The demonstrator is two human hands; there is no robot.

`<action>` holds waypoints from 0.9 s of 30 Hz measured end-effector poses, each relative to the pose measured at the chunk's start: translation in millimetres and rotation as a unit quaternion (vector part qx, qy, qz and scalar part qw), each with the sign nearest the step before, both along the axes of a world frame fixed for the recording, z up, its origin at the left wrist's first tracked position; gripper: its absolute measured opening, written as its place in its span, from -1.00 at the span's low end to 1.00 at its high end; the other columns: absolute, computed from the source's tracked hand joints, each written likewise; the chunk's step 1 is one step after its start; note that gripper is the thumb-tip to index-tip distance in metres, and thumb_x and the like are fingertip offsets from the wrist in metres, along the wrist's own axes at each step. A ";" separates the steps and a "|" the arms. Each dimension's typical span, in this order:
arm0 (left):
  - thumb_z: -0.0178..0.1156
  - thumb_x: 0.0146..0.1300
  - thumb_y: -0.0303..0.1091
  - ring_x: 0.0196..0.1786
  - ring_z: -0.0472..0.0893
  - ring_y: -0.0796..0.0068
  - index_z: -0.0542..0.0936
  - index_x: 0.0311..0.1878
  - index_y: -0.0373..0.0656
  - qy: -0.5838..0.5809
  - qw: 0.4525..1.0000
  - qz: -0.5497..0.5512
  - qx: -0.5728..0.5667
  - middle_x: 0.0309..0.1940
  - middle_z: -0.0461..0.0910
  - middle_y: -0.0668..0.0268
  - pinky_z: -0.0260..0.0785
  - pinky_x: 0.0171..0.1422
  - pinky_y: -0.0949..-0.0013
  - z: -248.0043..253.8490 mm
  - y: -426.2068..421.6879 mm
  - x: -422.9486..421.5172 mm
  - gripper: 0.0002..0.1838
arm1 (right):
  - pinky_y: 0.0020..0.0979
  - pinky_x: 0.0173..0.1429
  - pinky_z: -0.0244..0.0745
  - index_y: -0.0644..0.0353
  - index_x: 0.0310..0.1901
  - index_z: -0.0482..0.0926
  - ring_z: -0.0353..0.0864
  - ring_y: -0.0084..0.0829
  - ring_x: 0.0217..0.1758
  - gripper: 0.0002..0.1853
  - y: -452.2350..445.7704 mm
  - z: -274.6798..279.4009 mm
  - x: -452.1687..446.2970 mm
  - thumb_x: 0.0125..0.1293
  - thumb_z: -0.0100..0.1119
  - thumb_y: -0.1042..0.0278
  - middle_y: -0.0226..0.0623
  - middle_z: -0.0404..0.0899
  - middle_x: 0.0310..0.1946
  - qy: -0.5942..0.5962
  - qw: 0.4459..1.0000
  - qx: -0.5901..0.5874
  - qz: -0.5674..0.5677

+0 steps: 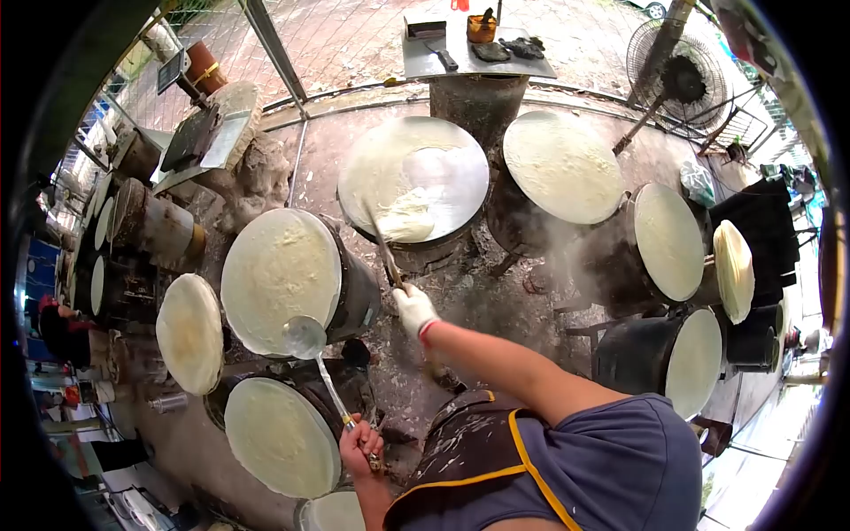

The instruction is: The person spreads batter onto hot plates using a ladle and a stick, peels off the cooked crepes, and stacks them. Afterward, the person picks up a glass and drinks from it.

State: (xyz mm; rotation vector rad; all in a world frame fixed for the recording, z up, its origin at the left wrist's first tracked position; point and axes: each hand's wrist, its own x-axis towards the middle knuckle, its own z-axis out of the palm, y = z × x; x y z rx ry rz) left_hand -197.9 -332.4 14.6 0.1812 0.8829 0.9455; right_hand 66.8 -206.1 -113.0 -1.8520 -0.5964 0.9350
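1. The gloved right hand (414, 310) has its fingers wrapped around a long tool (385, 248), which reaches the batter (405, 219) on the central griddle (456, 190).
2. The bare left hand (361, 445) clasps a metal ladle (331, 387), its bowl over the rim of a batter-coated griddle (276, 274).

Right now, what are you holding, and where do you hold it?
Left hand: a ladle, by its handle. Right hand: a long, thin tool, by its handle.
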 end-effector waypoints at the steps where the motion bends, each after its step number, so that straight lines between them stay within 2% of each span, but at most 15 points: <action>1: -0.14 0.36 -0.45 -0.73 0.19 0.69 0.41 0.03 -0.28 -0.002 1.000 -0.007 0.006 -0.58 0.24 0.40 0.13 -0.65 0.57 1.0 -0.1 1.5 -0.75 | -0.26 0.06 0.44 0.27 0.09 0.50 0.61 -0.10 -0.07 -0.51 3.3 -29.0 19.2 0.30 -0.01 0.04 -0.01 0.63 -0.15 -0.014 0.998 -0.037 0.051; 3: -0.15 0.36 -0.45 -0.73 0.19 0.69 0.41 0.07 -0.28 -0.017 1.000 -0.013 0.014 -0.58 0.24 0.39 0.13 -0.65 0.57 1.6 0.3 3.2 -0.73 | -0.30 -0.03 0.44 0.27 0.06 0.51 0.61 -0.21 -0.18 -0.54 -7.4 -23.3 49.1 0.29 0.00 0.08 -0.09 0.64 -0.25 0.086 0.994 -0.049 -0.039; 5: -0.16 0.36 -0.48 -0.74 0.19 0.67 0.39 0.11 -0.25 -0.038 0.999 -0.015 0.015 -0.59 0.24 0.38 0.14 -0.64 0.53 2.2 -1.3 6.1 -0.71 | -0.40 -0.34 0.36 0.26 -0.03 0.55 0.44 -0.50 -0.48 -0.61 -16.5 14.4 57.9 0.32 0.01 0.11 -0.32 0.53 -0.51 0.100 0.985 -0.004 -0.141; 7: -0.17 0.36 -0.49 -0.74 0.19 0.67 0.38 0.13 -0.23 -0.048 0.999 -0.013 0.017 -0.60 0.24 0.37 0.14 -0.63 0.53 5.8 -0.6 15.6 -0.69 | -0.42 -0.39 0.35 0.24 -0.08 0.55 0.43 -0.51 -0.53 -0.63 -13.8 29.5 56.5 0.34 -0.01 0.09 -0.33 0.52 -0.52 0.212 0.956 -0.019 -0.202; 9: -0.18 0.37 -0.50 -0.74 0.20 0.66 0.37 0.14 -0.22 -0.057 0.998 -0.017 0.016 -0.60 0.24 0.37 0.14 -0.63 0.53 8.6 -0.2 25.1 -0.68 | -0.39 -0.36 0.36 0.23 -0.12 0.54 0.45 -0.47 -0.50 -0.64 -25.6 56.3 50.9 0.33 -0.01 0.08 -0.30 0.53 -0.51 0.171 0.975 -0.017 -0.143; 11: -0.20 0.37 -0.50 -0.74 0.20 0.66 0.37 0.16 -0.20 -0.070 0.997 -0.027 0.011 -0.60 0.24 0.38 0.14 -0.64 0.53 7.1 -1.9 35.2 -0.67 | -0.30 -0.16 0.43 0.26 -0.05 0.55 0.55 -0.31 -0.32 -0.59 -46.6 24.0 66.7 0.30 -0.01 0.08 -0.15 0.59 -0.41 0.103 0.993 -0.047 0.033; 13: -0.15 0.37 -0.49 -0.74 0.19 0.68 0.37 0.12 -0.20 -0.059 0.997 -0.040 0.031 -0.61 0.24 0.38 0.13 -0.64 0.56 10.4 -3.3 50.2 -0.71 | -0.29 -0.08 0.45 0.27 -0.02 0.56 0.59 -0.27 -0.23 -0.58 -61.3 -20.1 103.1 0.29 0.00 0.09 -0.09 0.63 -0.31 0.023 0.999 -0.029 -0.008; 15: -0.12 0.37 -0.50 -0.74 0.19 0.70 0.38 0.09 -0.19 -0.053 0.996 -0.047 0.049 -0.61 0.23 0.39 0.12 -0.64 0.58 14.9 -8.8 66.7 -0.74 | -0.25 -0.03 0.44 0.30 -0.04 0.55 0.60 -0.14 -0.15 -0.56 -46.9 -39.2 140.5 0.28 -0.01 0.07 -0.01 0.62 -0.22 0.037 0.998 -0.025 -0.034; 18: -0.09 0.39 -0.47 -0.73 0.18 0.72 0.40 0.05 -0.14 -0.052 0.996 -0.048 0.057 -0.59 0.23 0.40 0.13 -0.64 0.60 13.4 -14.3 98.6 -0.79 | -0.24 -0.02 0.43 0.31 -0.04 0.55 0.58 -0.09 -0.14 -0.55 -50.1 22.6 166.9 0.28 0.00 0.05 0.00 0.62 -0.22 0.050 0.994 -0.023 0.094; 19: -0.09 0.39 -0.47 -0.73 0.18 0.72 0.40 0.05 -0.12 -0.055 0.996 -0.046 0.059 -0.58 0.23 0.41 0.13 -0.63 0.59 12.2 -13.5 112.0 -0.79 | -0.31 -0.06 0.43 0.27 -0.01 0.56 0.57 -0.24 -0.20 -0.57 -60.8 11.7 174.5 0.27 0.04 0.09 -0.10 0.63 -0.27 -0.198 0.941 0.080 0.263; 20: -0.07 0.40 -0.44 -0.71 0.18 0.72 0.42 0.02 -0.11 -0.060 0.995 -0.049 0.059 -0.56 0.23 0.41 0.16 -0.61 0.59 12.3 -14.6 124.7 -0.82 | -0.33 -0.08 0.44 0.26 -0.01 0.56 0.56 -0.31 -0.22 -0.58 -81.1 2.0 185.5 0.26 0.05 0.11 -0.16 0.63 -0.29 -0.038 0.972 -0.016 0.230; 21: -0.06 0.40 -0.43 -0.71 0.19 0.72 0.42 0.01 -0.10 -0.065 0.996 -0.043 0.052 -0.56 0.23 0.41 0.17 -0.61 0.58 15.5 -17.5 137.6 -0.83 | -0.36 -0.09 0.44 0.25 0.00 0.56 0.55 -0.38 -0.24 -0.59 -100.5 42.6 194.0 0.26 0.07 0.12 -0.22 0.63 -0.31 0.125 0.968 -0.113 0.189; 22: -0.05 0.40 -0.42 -0.70 0.19 0.71 0.43 0.01 -0.10 -0.072 0.996 -0.036 0.049 -0.55 0.24 0.41 0.17 -0.60 0.58 18.6 -18.3 153.7 -0.83 | -0.38 -0.11 0.44 0.24 0.02 0.57 0.54 -0.49 -0.26 -0.58 -107.4 36.4 213.5 0.25 0.08 0.12 -0.31 0.62 -0.35 0.159 0.972 -0.116 0.131; 23: -0.05 0.40 -0.42 -0.69 0.20 0.71 0.43 0.00 -0.09 -0.079 0.995 -0.026 0.047 -0.54 0.24 0.41 0.18 -0.59 0.58 21.4 -18.3 171.1 -0.84 | -0.34 -0.12 0.44 0.26 -0.01 0.57 0.57 -0.42 -0.27 -0.58 -101.7 -1.7 236.8 0.26 0.06 0.10 -0.25 0.62 -0.35 0.114 0.984 -0.069 0.120; 27: -0.02 0.40 -0.39 -0.66 0.21 0.70 0.45 -0.01 -0.08 -0.066 0.996 -0.023 0.046 -0.50 0.26 0.41 0.19 -0.56 0.56 37.0 -20.5 227.8 -0.84 | -0.20 0.03 0.42 0.34 -0.04 0.54 0.58 -0.01 -0.07 -0.54 -70.8 36.3 302.8 0.27 -0.02 0.08 0.10 0.60 -0.19 -0.020 0.987 -0.060 0.150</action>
